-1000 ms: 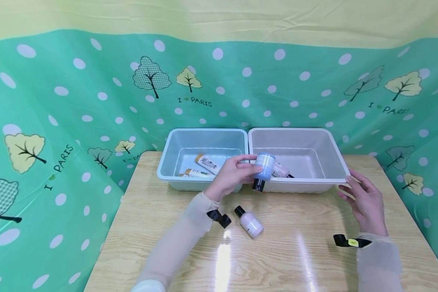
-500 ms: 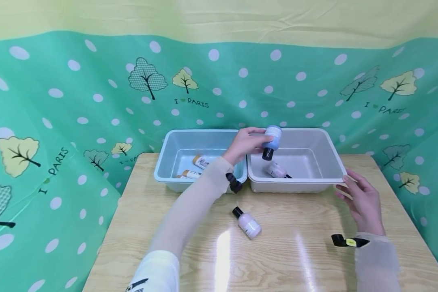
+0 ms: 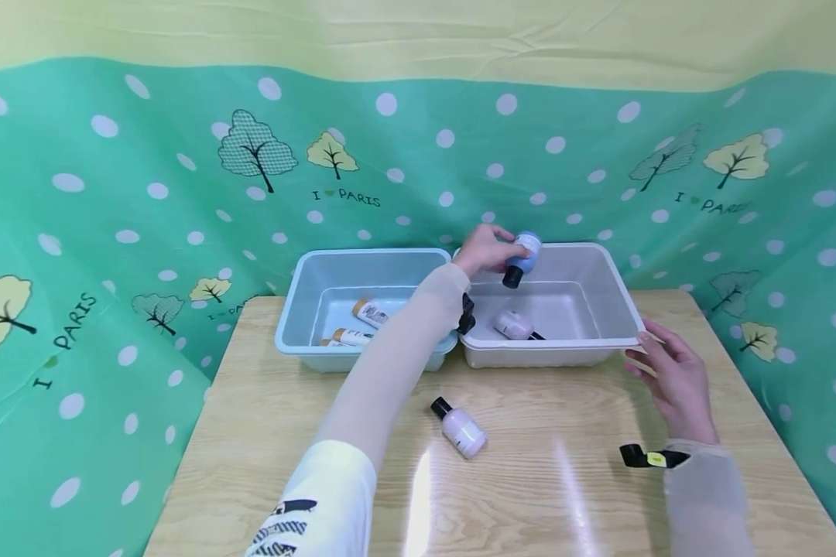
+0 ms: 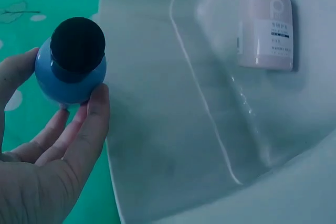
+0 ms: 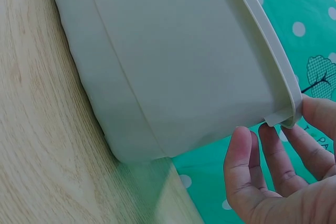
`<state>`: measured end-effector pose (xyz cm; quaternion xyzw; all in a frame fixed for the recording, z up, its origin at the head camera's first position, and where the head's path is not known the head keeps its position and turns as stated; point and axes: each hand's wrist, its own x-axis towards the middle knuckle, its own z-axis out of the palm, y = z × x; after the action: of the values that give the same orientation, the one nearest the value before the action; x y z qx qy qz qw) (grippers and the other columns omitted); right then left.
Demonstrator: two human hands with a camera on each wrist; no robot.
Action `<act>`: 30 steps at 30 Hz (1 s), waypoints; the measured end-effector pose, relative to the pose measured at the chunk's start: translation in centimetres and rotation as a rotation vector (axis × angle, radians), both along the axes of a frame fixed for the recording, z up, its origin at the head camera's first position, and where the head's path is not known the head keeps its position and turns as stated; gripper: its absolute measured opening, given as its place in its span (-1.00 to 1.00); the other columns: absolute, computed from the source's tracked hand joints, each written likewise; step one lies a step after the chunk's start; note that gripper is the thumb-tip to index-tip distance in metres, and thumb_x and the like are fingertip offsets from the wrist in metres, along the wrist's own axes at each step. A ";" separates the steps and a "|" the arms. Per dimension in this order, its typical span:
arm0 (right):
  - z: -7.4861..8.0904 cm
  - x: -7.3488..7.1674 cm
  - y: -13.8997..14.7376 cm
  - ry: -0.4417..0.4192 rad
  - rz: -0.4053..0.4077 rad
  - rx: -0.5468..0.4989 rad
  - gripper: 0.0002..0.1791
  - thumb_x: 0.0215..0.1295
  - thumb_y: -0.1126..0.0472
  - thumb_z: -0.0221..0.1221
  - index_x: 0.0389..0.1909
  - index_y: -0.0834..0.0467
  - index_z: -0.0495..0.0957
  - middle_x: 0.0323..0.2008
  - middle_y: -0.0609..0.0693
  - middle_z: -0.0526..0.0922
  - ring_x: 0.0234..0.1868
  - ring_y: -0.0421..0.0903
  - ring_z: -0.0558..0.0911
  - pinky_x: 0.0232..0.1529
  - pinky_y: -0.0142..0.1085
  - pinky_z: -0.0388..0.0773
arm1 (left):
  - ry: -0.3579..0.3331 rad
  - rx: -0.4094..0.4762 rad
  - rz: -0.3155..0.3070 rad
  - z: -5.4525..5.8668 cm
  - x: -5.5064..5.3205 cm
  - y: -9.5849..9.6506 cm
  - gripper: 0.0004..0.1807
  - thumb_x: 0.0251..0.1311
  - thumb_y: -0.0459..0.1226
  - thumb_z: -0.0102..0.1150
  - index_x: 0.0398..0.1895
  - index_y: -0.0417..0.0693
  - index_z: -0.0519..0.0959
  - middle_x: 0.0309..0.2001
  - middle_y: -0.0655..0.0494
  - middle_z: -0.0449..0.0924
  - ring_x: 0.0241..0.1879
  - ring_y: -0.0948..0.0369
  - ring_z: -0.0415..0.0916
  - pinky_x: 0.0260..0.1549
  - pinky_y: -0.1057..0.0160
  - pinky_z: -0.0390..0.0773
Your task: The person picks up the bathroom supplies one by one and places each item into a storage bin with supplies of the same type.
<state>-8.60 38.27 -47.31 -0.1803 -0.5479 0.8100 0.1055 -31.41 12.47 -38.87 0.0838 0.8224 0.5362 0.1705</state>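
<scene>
My left hand (image 3: 486, 249) grips a blue bottle (image 3: 528, 246) with a black cap over the back of the grey bin (image 3: 550, 343). In the left wrist view the cap of the bottle (image 4: 77, 51) faces the camera, with thumb and fingers around the blue body. Inside that bin lies a pale pink bottle (image 3: 512, 325), its label (image 4: 274, 38) readable from the left wrist. My right hand (image 3: 676, 379) pinches the bin's front right corner, thumb on the rim (image 5: 283, 85) and fingertips beneath it. Another pale pink bottle (image 3: 464, 433) lies on the table in front.
To the left, against the grey bin, stands a light blue bin (image 3: 365, 350) holding several white tubes (image 3: 371, 313) with tan caps. Both bins sit on a wooden table (image 3: 529, 464). A green patterned curtain (image 3: 404, 139) hangs close behind and at the sides.
My left hand has carried the blue bottle from the front of the bins, up and back over the grey bin. My right hand keeps its place at the corner; the head view has turned slightly right.
</scene>
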 end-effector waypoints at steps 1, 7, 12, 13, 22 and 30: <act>0.0 0.0 0.0 -0.003 0.000 0.004 -0.44 0.32 0.22 0.33 0.33 0.12 0.49 0.03 -0.03 0.55 -0.21 -0.10 0.72 -0.23 -0.25 0.71 | 0.007 -0.017 -0.017 -0.1 -0.1 0.2 -0.52 0.09 -0.18 0.52 0.06 -0.14 0.63 -0.03 -0.08 0.58 -0.43 0.16 0.67 -0.49 0.36 0.67; 0.1 0.0 0.0 -0.016 -0.016 0.029 -0.43 0.32 0.20 0.33 0.34 0.14 0.48 0.04 -0.02 0.53 -0.22 -0.11 0.72 -0.24 -0.26 0.71 | -0.005 -0.071 -0.140 -1.3 -0.4 1.4 -0.51 0.08 -0.17 0.52 0.06 -0.19 0.63 -0.05 -0.03 0.57 -0.37 0.16 0.66 -0.46 0.35 0.68; 0.1 -0.1 0.1 -0.007 -0.010 0.027 -0.44 0.32 0.21 0.33 0.34 0.14 0.48 0.03 -0.02 0.55 -0.21 -0.10 0.72 -0.23 -0.27 0.71 | -0.009 -0.159 -0.238 -2.8 -0.4 2.4 -0.70 0.09 -0.17 0.51 -0.25 -0.21 0.69 -0.30 0.04 0.64 -0.43 0.20 0.60 -0.44 0.33 0.64; 0.1 -0.1 0.1 -0.007 -0.006 0.028 -0.44 0.33 0.21 0.32 0.34 0.14 0.48 0.03 -0.02 0.55 -0.21 -0.10 0.72 -0.23 -0.27 0.71 | -0.009 -0.185 -0.255 -3.1 -0.4 2.5 -0.73 0.10 -0.17 0.50 -0.35 -0.21 0.68 -0.38 0.05 0.63 -0.46 0.19 0.58 -0.42 0.30 0.64; -0.3 -0.3 -0.6 -0.030 -0.006 0.047 -0.41 0.33 0.18 0.32 0.36 0.13 0.45 0.03 -0.03 0.54 -0.19 -0.10 0.70 -0.22 -0.27 0.71 | -0.055 -0.236 -0.222 -4.8 0.2 2.0 -0.76 0.06 -0.30 0.50 -0.50 -0.24 0.59 -0.40 -0.02 0.63 -0.46 0.13 0.60 -0.44 0.21 0.71; -0.3 -0.3 -0.1 -0.014 -0.016 0.044 -0.45 0.34 0.20 0.31 0.33 0.13 0.49 0.04 -0.02 0.54 -0.18 -0.09 0.69 -0.22 -0.27 0.71 | -0.086 -0.143 -0.166 -2.4 0.6 2.4 -0.81 0.09 -0.34 0.45 -0.41 -0.20 0.58 -0.40 0.01 0.57 -0.33 0.06 0.61 -0.36 0.22 0.71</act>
<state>-8.89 38.16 -47.65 -0.1878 -0.5647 0.7958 0.1121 -30.78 14.83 -41.23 0.1159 0.8408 0.4632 0.2550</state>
